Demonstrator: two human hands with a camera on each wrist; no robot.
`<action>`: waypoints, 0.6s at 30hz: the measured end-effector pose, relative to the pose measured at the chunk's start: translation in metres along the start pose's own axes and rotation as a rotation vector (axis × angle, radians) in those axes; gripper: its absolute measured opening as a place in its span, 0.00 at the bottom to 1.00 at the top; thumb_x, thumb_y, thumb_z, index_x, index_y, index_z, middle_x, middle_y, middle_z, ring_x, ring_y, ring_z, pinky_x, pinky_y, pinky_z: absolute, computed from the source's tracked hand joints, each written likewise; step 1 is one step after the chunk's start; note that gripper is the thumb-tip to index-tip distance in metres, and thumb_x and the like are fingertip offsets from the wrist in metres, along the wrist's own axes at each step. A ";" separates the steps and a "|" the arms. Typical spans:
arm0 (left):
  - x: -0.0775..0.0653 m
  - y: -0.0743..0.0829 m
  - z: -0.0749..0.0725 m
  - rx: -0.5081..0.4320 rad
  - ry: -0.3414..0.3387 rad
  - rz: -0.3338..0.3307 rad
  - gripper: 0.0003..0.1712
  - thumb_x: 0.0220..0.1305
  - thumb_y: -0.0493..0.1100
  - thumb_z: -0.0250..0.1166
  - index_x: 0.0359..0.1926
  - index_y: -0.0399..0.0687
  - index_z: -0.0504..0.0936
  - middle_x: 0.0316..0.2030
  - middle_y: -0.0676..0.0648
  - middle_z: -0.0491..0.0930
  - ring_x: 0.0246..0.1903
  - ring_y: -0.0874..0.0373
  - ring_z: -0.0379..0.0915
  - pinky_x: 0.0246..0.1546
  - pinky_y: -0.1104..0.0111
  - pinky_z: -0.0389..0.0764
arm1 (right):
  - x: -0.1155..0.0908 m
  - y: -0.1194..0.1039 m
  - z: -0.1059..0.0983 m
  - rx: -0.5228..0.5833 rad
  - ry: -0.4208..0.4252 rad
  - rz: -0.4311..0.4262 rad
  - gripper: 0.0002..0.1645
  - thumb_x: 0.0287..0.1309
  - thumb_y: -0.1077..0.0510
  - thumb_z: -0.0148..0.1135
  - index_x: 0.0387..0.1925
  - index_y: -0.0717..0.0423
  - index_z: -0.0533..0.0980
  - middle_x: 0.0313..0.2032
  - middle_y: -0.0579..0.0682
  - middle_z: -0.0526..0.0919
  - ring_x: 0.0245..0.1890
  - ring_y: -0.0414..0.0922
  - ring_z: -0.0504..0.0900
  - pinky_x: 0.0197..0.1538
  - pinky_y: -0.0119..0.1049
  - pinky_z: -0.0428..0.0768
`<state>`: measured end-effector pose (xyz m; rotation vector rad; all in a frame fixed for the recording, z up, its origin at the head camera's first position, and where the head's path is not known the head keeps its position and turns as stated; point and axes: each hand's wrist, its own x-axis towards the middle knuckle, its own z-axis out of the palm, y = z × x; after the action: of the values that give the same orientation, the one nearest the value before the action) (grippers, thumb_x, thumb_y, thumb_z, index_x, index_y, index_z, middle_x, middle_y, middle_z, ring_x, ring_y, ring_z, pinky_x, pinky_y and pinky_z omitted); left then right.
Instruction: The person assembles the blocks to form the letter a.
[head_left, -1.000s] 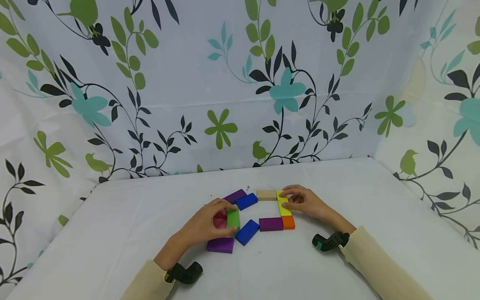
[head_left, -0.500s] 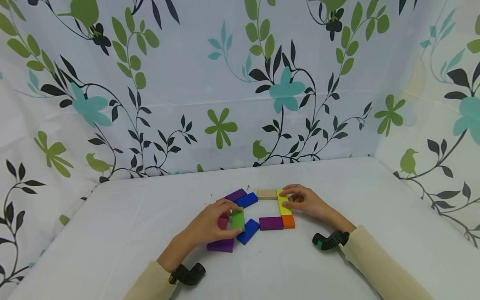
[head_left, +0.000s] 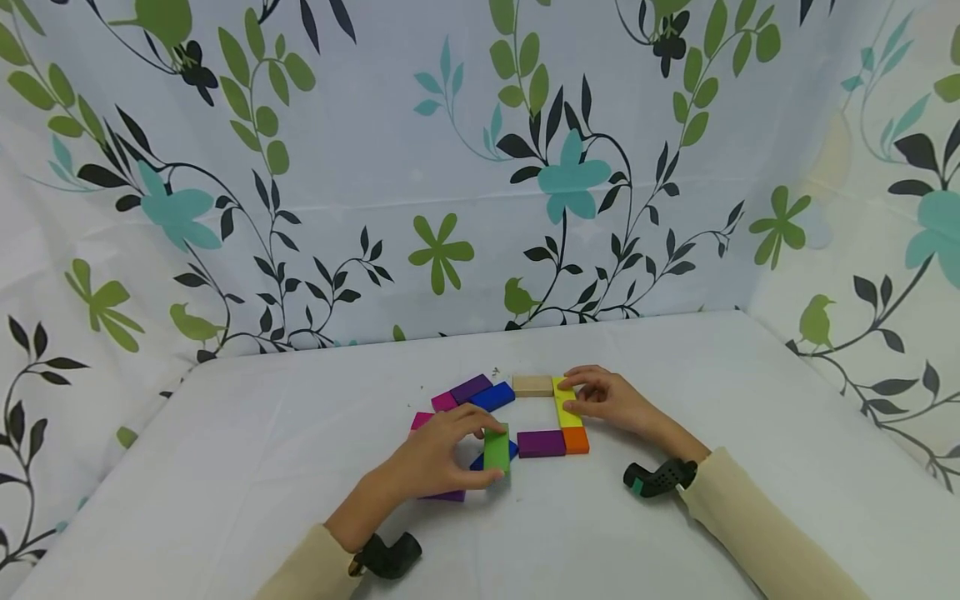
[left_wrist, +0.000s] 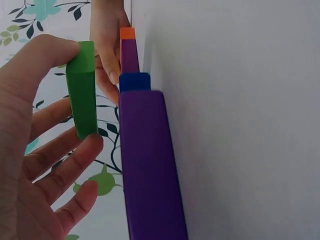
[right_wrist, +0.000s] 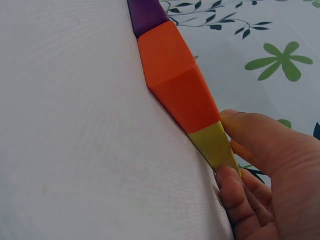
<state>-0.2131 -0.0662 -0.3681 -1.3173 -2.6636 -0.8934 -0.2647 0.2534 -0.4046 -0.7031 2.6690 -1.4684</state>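
My left hand (head_left: 431, 454) pinches a green block (head_left: 497, 450) between thumb and fingers. In the left wrist view the green block (left_wrist: 82, 97) is held clear of the tabletop. From the head it overlaps a blue block (head_left: 477, 461), hiding its middle. My right hand (head_left: 611, 404) has thumb and fingers on a yellow block (head_left: 570, 419), which meets an orange block (head_left: 576, 440). Beside the orange one lies a purple block (head_left: 542, 444). A plain wooden block (head_left: 532, 386) and another blue block (head_left: 492, 397) line the far side.
Left of these are a far purple block (head_left: 471, 387), a pink block (head_left: 444, 402) and a second pink block (head_left: 422, 420), partly behind my left hand. A purple block (head_left: 447, 496) shows under that hand. The white table (head_left: 637, 542) meets a patterned cloth (head_left: 480, 208) behind.
My left hand has carried the green block right and slightly nearer, from beside the pink blocks to over the near blue block. The right hand has stayed at the yellow block.
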 end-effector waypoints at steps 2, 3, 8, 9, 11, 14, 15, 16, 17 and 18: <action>0.001 0.003 0.001 0.001 -0.009 0.013 0.25 0.56 0.55 0.70 0.54 0.55 0.80 0.51 0.55 0.77 0.47 0.61 0.74 0.47 0.64 0.77 | 0.000 0.001 0.000 -0.002 0.003 -0.005 0.20 0.60 0.58 0.67 0.52 0.62 0.79 0.61 0.65 0.69 0.39 0.45 0.75 0.41 0.27 0.76; 0.002 0.004 0.002 0.005 -0.014 0.021 0.25 0.57 0.56 0.70 0.54 0.55 0.80 0.51 0.55 0.77 0.46 0.61 0.75 0.47 0.64 0.77 | 0.000 0.002 0.000 -0.004 0.006 -0.003 0.20 0.60 0.58 0.67 0.52 0.62 0.79 0.61 0.64 0.69 0.38 0.44 0.75 0.41 0.27 0.76; 0.006 0.011 0.006 0.020 -0.054 0.045 0.24 0.58 0.56 0.69 0.53 0.54 0.80 0.52 0.55 0.77 0.50 0.61 0.73 0.53 0.61 0.76 | 0.001 0.004 0.000 0.006 0.005 -0.015 0.19 0.59 0.59 0.67 0.52 0.62 0.79 0.61 0.65 0.69 0.38 0.43 0.76 0.41 0.27 0.76; 0.007 0.012 0.007 0.018 -0.065 0.040 0.24 0.58 0.56 0.69 0.54 0.54 0.80 0.53 0.55 0.77 0.52 0.60 0.73 0.54 0.60 0.76 | 0.001 0.004 -0.001 0.009 0.002 -0.017 0.19 0.59 0.59 0.67 0.52 0.63 0.79 0.61 0.65 0.69 0.38 0.43 0.76 0.41 0.27 0.77; 0.008 0.015 0.008 0.019 -0.086 0.027 0.25 0.58 0.57 0.69 0.54 0.55 0.80 0.54 0.54 0.76 0.55 0.60 0.71 0.56 0.59 0.75 | 0.001 0.004 -0.001 0.021 -0.003 -0.020 0.19 0.59 0.60 0.67 0.52 0.63 0.79 0.61 0.65 0.69 0.38 0.43 0.76 0.41 0.27 0.77; 0.011 0.021 0.011 0.022 -0.115 0.024 0.26 0.58 0.57 0.68 0.55 0.56 0.80 0.55 0.54 0.76 0.57 0.59 0.71 0.57 0.58 0.74 | 0.000 0.003 -0.001 0.035 -0.006 -0.021 0.19 0.59 0.61 0.66 0.52 0.64 0.78 0.62 0.66 0.68 0.38 0.44 0.76 0.42 0.27 0.77; 0.011 0.022 0.012 0.028 -0.125 0.022 0.26 0.58 0.58 0.68 0.55 0.56 0.79 0.55 0.54 0.76 0.57 0.59 0.70 0.58 0.58 0.74 | 0.000 0.002 -0.001 0.035 -0.006 -0.019 0.19 0.59 0.61 0.66 0.52 0.64 0.78 0.62 0.66 0.68 0.38 0.44 0.76 0.42 0.27 0.77; 0.012 0.023 0.013 0.030 -0.134 0.024 0.26 0.58 0.58 0.68 0.55 0.56 0.79 0.55 0.55 0.76 0.58 0.60 0.70 0.58 0.58 0.74 | 0.000 0.002 -0.001 0.036 -0.006 -0.020 0.19 0.59 0.61 0.66 0.52 0.64 0.78 0.62 0.66 0.68 0.38 0.45 0.76 0.42 0.27 0.77; 0.013 0.024 0.014 0.033 -0.145 0.028 0.26 0.58 0.58 0.68 0.56 0.56 0.79 0.56 0.55 0.76 0.58 0.60 0.70 0.58 0.58 0.74 | -0.001 0.002 -0.001 0.034 -0.005 -0.020 0.19 0.59 0.61 0.66 0.52 0.64 0.78 0.62 0.66 0.68 0.39 0.45 0.76 0.42 0.27 0.76; 0.014 0.025 0.015 0.036 -0.154 0.031 0.26 0.58 0.59 0.67 0.56 0.57 0.79 0.56 0.55 0.76 0.58 0.61 0.70 0.58 0.59 0.74 | -0.001 0.001 -0.001 0.032 -0.004 -0.021 0.19 0.60 0.61 0.66 0.52 0.64 0.78 0.62 0.66 0.69 0.38 0.45 0.76 0.42 0.27 0.76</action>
<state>-0.2003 -0.0363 -0.3643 -1.4725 -2.7490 -0.7660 -0.2646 0.2549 -0.4051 -0.7331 2.6373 -1.5091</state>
